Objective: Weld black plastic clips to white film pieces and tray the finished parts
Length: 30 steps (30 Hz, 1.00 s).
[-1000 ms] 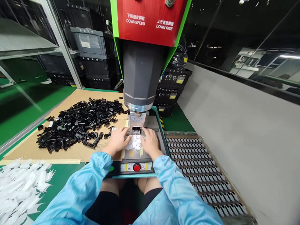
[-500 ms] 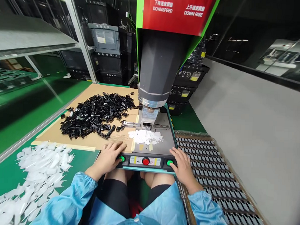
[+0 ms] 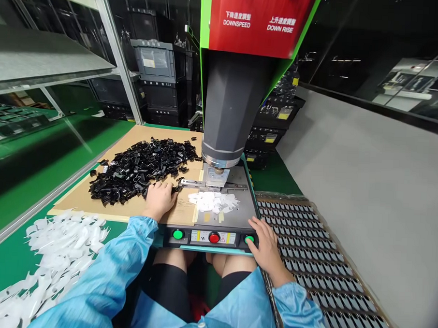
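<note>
My left hand (image 3: 160,200) is at the near right edge of a pile of black plastic parts (image 3: 139,168) on brown cardboard; its fingers are bent, and what lies under them is hidden. My right hand (image 3: 266,241) rests at the right green button (image 3: 249,240), fingers spread, holding nothing. The left green button (image 3: 178,234) and the red button (image 3: 214,238) are uncovered. Small white pieces (image 3: 213,201) lie on the machine's base plate, in front of a metal fixture (image 3: 213,184). Above the fixture, the press head (image 3: 219,154) is lowered, its metal tip at the fixture.
Many white pieces (image 3: 66,244) are spread over the green surface at the left. A tray with rows of grey parts (image 3: 316,255) lies at the right. Stacked dark crates (image 3: 157,79) and a metal shelf frame (image 3: 117,53) stand behind.
My left hand has left the left green button and moved up and forward to the edge of the black pile. The press head is slightly lower in view. My right hand has stayed in place.
</note>
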Tool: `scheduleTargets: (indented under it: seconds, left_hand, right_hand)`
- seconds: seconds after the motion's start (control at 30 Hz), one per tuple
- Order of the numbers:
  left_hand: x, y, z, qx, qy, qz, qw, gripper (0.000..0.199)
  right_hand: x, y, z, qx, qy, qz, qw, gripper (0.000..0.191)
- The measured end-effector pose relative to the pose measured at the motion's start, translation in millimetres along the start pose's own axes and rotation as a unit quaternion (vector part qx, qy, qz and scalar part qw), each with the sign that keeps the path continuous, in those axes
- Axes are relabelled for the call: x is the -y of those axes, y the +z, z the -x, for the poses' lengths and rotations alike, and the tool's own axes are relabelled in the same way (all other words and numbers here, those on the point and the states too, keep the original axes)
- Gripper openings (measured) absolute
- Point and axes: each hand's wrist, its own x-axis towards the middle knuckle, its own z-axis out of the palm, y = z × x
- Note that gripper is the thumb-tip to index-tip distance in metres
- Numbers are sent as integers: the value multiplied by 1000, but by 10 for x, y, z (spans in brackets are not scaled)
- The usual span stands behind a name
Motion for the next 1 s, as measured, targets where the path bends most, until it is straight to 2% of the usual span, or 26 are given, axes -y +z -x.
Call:
scheduleTargets:
  seconds: [0.23,0.33,0.47,0.6,0.7,0.8,0.93,1.0]
  left_hand:
    - [93,-17,125,-25,17,-17,999,26]
    - [122,-29,199,4,94,-14,995,29]
    - [92,29,259,49,218,8,975,32]
    - [89,96,267,53,254,60,964,35]
    - [44,113,197,28,232,121,965,30]
    - [-156,120,20,-4,160,231,960,26]
    - [-620,167,-319,29,17,400,916,51]
    - [-838,204,-484,59,-26,453,889,62]
  right_hand:
    - [17,6,4,-10,6,-25,1000,58]
    - [37,-1,-37,-16,13,-37,999,56]
    - [102,-55,-166,-22,23,-51,998,42]
    - [201,-115,-415,-49,7,-89,995,34]
    - [283,-106,-728,-68,-2,-118,991,33]
    - [395,-21,-1149,-73,19,-144,987,38]
    - [616,171,-1710,-42,61,-172,982,56]
    - [733,268,-1912,-23,78,-168,982,61]
